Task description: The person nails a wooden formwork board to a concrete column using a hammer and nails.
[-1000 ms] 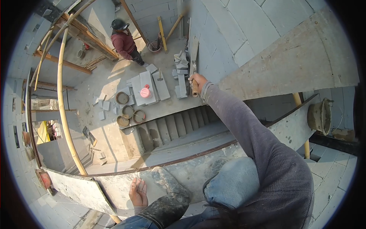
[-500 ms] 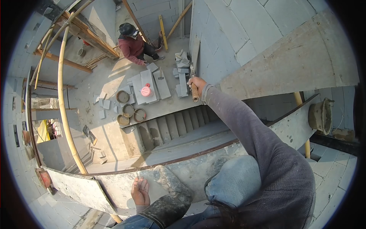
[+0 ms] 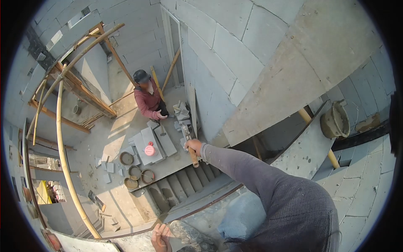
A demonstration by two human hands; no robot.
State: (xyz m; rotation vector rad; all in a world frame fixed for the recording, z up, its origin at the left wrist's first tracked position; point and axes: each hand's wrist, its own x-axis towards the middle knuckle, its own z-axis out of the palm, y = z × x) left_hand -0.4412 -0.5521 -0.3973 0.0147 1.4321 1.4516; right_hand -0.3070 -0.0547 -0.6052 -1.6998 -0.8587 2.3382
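Note:
My right hand (image 3: pixel 194 147) is stretched out over the stairwell, closed round the wooden handle of a tool (image 3: pixel 193 158); its metal end points up and away, its exact shape unclear. My left hand (image 3: pixel 160 236) is low in view beside my muddy knee (image 3: pixel 189 236), its fingers curled; I cannot make out anything in it. On the floor below lie grey blocks (image 3: pixel 167 143) with a pink-lidded container (image 3: pixel 149 149) on top. Round buckets (image 3: pixel 126 158) stand left of them.
A person in a red top (image 3: pixel 147 101) is below, near the blocks. Concrete steps (image 3: pixel 176 185) descend beneath my arm. Bamboo poles (image 3: pixel 65 143) rise at the left. A mortar bucket (image 3: pixel 335 120) stands on the board (image 3: pixel 300 155) at right.
The view has tilted up and turned right, so the floor and steps sit lower. The co-worker has straightened and raised a hand. My left hand's fingers are more curled.

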